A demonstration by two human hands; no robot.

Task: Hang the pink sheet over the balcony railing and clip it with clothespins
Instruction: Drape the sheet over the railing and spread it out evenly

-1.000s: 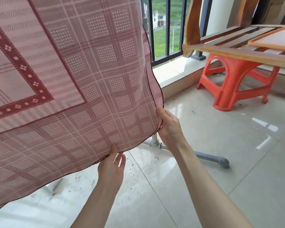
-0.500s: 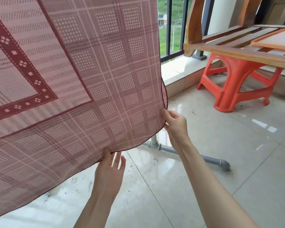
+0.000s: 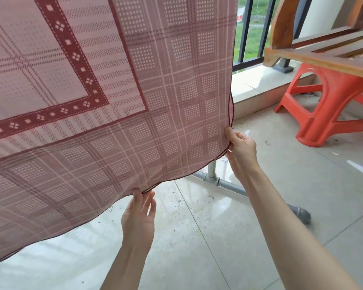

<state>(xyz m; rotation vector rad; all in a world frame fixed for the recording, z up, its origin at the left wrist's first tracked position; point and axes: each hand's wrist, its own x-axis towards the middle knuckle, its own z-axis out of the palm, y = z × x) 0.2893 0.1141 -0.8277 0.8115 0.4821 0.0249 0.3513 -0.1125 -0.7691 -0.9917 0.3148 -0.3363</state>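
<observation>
Two hands are holding the sheet (image 3: 117, 105) by its lower hem. The right hand (image 3: 242, 151) is pinching the bottom corner, thumb in front. The left hand (image 3: 139, 216) is gripping the hem just left of and below that corner, fingers behind the cloth. Beyond the right hand, the railing (image 3: 247, 32) and a stool (image 3: 331, 101) are standing.

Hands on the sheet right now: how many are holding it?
2. The left hand pinches the pink sheet at its bottom hem; the right hand holds its lower right corner edge.
</observation>
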